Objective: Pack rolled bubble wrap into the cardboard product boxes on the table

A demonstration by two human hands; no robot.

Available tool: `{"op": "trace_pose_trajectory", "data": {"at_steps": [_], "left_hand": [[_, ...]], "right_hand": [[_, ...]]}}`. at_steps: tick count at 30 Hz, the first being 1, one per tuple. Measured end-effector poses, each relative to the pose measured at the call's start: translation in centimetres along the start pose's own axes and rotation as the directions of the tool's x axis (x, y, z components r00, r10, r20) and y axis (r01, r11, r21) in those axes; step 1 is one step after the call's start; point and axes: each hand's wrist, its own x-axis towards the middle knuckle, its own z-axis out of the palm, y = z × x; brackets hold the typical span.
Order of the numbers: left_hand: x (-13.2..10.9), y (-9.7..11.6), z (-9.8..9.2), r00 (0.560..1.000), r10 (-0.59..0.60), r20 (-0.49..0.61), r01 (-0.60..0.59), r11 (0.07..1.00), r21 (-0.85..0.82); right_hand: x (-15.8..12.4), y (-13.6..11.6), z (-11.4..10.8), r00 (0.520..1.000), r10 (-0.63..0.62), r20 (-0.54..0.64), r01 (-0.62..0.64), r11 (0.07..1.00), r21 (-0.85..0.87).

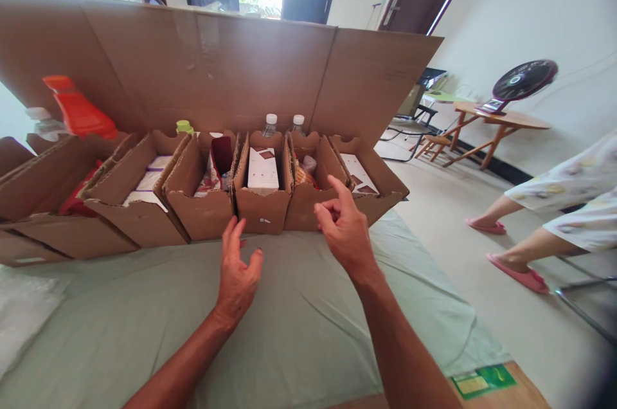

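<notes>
Several open cardboard bins stand side by side along the back of the cloth-covered table. My left hand (238, 271) hovers just in front of a bin (205, 216) with a red-and-white packet, its fingers apart and nothing in them. To the right, my right hand (347, 226) is raised before another bin (303, 206) holding orange-patterned packaging; its index finger is stretched out and it holds nothing visible. Between the hands, a middle bin (263, 215) contains a white box (263, 170). The rightmost bin has a similar white box (357, 174).
A tall cardboard panel (250, 68) rises behind the bins. An orange bottle (84, 113) and white-capped bottles (270, 126) show above them. Clear plastic wrap (24, 312) lies at left on the green cloth (289, 325). A person's legs (549, 235) are at right, near a fan (523, 84).
</notes>
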Motion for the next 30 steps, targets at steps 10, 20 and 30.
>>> {"op": "trace_pose_trajectory", "data": {"at_steps": [10,20,30], "left_hand": [[0.9,-0.1,1.9,0.997,-0.051,0.052,0.051,0.999,-0.01],[0.2,1.1,-0.1,0.994,-0.074,0.08,0.075,0.997,-0.006],[-8.2,-0.2,-6.6,0.978,-0.185,0.098,0.18,0.982,0.053]], "right_hand": [[4.4,0.1,-0.2,0.977,0.101,0.188,0.04,0.778,-0.627],[2.8,-1.8,-1.2,0.986,-0.042,0.16,0.109,0.894,-0.436],[3.1,-12.2,8.4,0.726,-0.574,0.378,0.687,0.631,-0.362]]}}
